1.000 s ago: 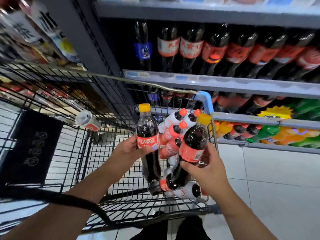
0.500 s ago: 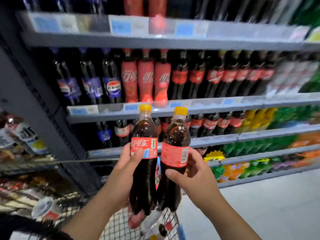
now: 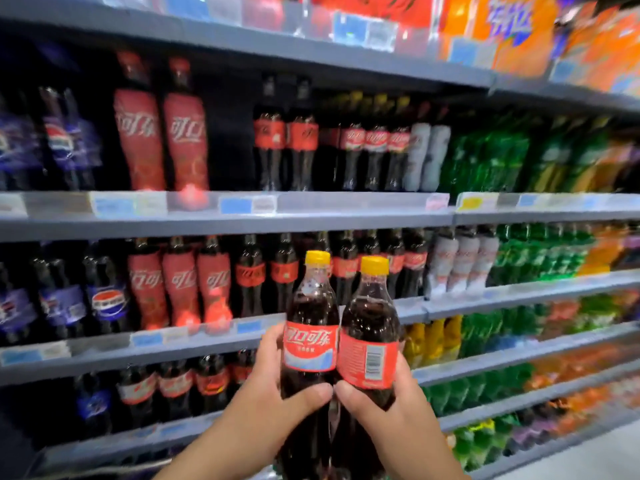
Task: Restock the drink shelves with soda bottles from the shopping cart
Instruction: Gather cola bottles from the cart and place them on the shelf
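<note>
**Two cola bottles held up in front of the drink shelves, one per hand**

Far left of the shelves (image 3: 221, 221): blue-label cola bottles (image 3: 107, 303) on the upper and middle rows, blurred. Just right of them are tall bottles in full red sleeves (image 3: 180, 285), two on the upper row and three on the middle row. Next come dark cola bottles with red bands (image 3: 285, 136), which continue along both rows. Price tags (image 3: 235, 204) run along the shelf fronts; the print is too blurred to read.

Bottom centre: the left hand (image 3: 273, 407) is wrapped round the left bottle (image 3: 310, 348), thumb across the front below the label and fingers behind. This bottle is upright, with a yellow cap, dark soda and a red label with the brand side facing the camera. The right bottle (image 3: 369, 348) stands touching it side by side. It has the same yellow cap, and its red label shows the barcode. The right hand (image 3: 394, 420) is clamped on it the same way, thumb across the front under the label. The two thumb tips are just beside each other and the hands are close together. Both bottles are in the air in front of the shelves, not set on any shelf, with their caps level with the middle row.

Further right: white-label bottles (image 3: 464, 261), yellow bottles (image 3: 429, 337) one shelf lower, then green bottles (image 3: 491, 157). Orange packs (image 3: 512, 32) sit on the top shelf at the right. The right side is heavily blurred.
</note>
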